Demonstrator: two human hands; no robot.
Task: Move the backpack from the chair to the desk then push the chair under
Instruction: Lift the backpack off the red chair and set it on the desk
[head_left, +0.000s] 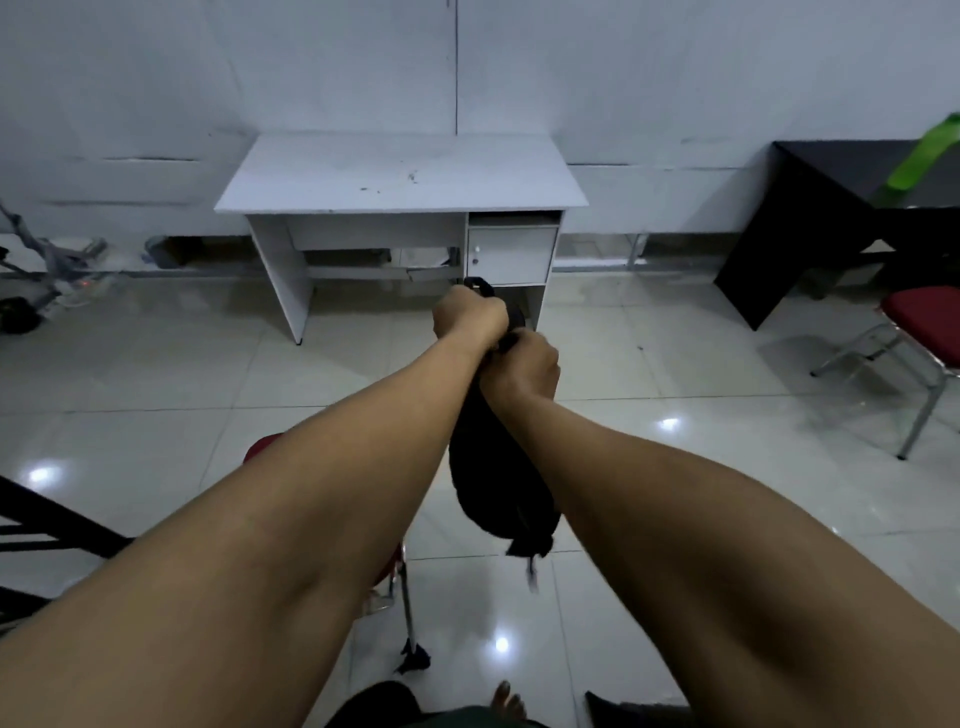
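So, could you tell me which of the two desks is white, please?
The white desk straight ahead against the wall; the black desk stands at the right.

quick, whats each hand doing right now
Left hand: closed, gripping the top of the black backpack.
Right hand: closed on the same backpack, just below the left hand; the backpack hangs in the air.
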